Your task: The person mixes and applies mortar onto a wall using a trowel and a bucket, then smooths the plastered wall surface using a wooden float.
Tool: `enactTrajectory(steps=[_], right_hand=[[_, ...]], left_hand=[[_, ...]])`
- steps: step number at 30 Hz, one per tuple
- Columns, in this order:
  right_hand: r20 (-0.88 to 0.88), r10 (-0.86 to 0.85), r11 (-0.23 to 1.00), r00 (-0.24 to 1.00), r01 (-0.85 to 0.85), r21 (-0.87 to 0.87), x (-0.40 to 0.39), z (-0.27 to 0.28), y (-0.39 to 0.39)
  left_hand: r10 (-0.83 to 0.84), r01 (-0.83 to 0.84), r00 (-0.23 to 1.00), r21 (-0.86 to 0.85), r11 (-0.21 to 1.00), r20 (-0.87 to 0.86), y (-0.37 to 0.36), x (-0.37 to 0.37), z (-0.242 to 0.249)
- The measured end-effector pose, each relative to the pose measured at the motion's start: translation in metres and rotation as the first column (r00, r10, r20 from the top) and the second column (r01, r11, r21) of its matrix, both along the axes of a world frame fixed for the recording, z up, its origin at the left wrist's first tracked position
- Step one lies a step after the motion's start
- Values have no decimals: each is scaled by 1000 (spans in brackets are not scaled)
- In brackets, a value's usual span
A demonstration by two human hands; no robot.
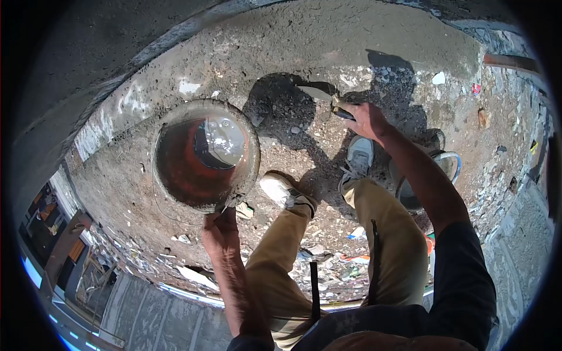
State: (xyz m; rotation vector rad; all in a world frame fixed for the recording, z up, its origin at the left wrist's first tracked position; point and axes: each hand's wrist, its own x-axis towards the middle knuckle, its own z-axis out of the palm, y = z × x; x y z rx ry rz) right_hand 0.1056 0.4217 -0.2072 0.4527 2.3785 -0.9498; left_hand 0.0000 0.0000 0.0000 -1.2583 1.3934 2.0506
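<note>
My left hand (pixel 221 234) is closed on the near rim of a bucket (pixel 253 155). The bucket's rim is crusted with grey, its inside is reddish brown, and shiny water (pixel 225 143) lies in it. A thin wire handle loops down along its left side. Out to the front right, my right hand (pixel 366 121) grips a trowel (pixel 317 93) by its handle, the blade pointing left over the gravelly ground. Bucket and trowel are apart. My right fingers are partly hidden around the handle.
Another bucket (pixel 408 196) stands by my right leg, partly behind my forearm. My shoes (pixel 360 153) are on rough, rubble-strewn ground. A concrete wall (pixel 76 76) curves along the left and top. Litter and broken bits (pixel 333 257) lie around my legs. A rusty bar (pixel 511 62) is at the right.
</note>
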Motion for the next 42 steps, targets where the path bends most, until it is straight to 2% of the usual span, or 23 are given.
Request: enactTrajectory(steps=[2,3,5,8,11,12,15,17,19,21,22,23,25,27,28,30,31,32,33,35,37,39,42], right_hand=[[-95,289,955,953,-294,-44,-23,41,1],[-59,179,982,982,-174,76,-11,16,7],[-326,-47,991,944,84,102,-67,-14,4],[-406,-143,958,903,230,174,-135,-54,2],[-252,439,897,863,-439,59,-161,-25,-24],[-300,515,853,803,-515,84,-166,-15,-38],[-489,183,980,853,-201,17,-189,-32,-51],[-424,202,959,883,-89,270,-218,-50,-42],[-333,374,914,866,-282,292,-226,-50,-45],[-190,702,712,687,-687,144,-202,7,-69],[-84,776,631,625,-765,129,-192,8,-79],[-179,754,654,632,-747,121,-180,-4,-75],[-150,516,857,844,-512,67,-160,13,-80],[-267,246,967,932,-256,-3,-140,-40,-64],[-536,155,979,830,-203,-32,-130,-62,-56],[-258,-262,902,930,141,-409,-109,-81,-44],[-48,-492,764,869,405,-503,-78,-71,-24],[-80,-676,587,733,469,-659,-51,-110,-15],[-111,-752,532,650,500,-683,-27,-89,-19],[0,-836,509,549,775,-374,18,-92,-14],[-164,-847,531,506,814,-233,73,-110,-12],[-246,-801,590,547,789,-168,103,-106,-18],[-77,-862,502,501,822,-269,107,-82,-22]], left_hand=[[56,-57,998,-74,996,-28,18,-5,40],[71,-73,987,11,997,143,-12,-8,-33],[59,-60,995,2,998,79,-39,-33,-28],[70,-71,997,-70,995,-11,-71,-63,-29],[70,-82,991,-102,991,-112,-69,-88,-26],[62,-76,987,-88,993,-147,-73,-94,-27],[76,-92,975,-68,993,-207,-67,-109,-24],[95,-121,955,-78,990,-281,-55,-111,-23],[75,-44,936,98,994,-344,-88,-121,-51],[102,-118,936,-27,993,-337,-68,-116,-34],[104,-123,931,-32,992,-349,-70,-117,-38],[97,-106,927,-4,994,-363,-68,-123,-54],[24,-27,924,-1,1000,-382,-72,-125,-73],[-52,19,948,-108,994,-314,-65,-111,-58],[-84,38,954,-163,986,-289,-60,-104,-55],[-130,85,961,-188,978,-245,-44,-94,-64],[-173,144,962,-147,979,-210,-35,-87,-71],[-249,231,950,-115,966,-187,-28,-81,-80],[-279,269,946,-79,960,-163,-15,-76,-87],[-402,396,915,-95,913,-43,13,-62,-80],[-459,459,888,-2,888,-27,31,-54,-99],[-520,520,854,32,854,1,46,-48,-138],[-556,554,830,48,831,37,70,-29,-204]])
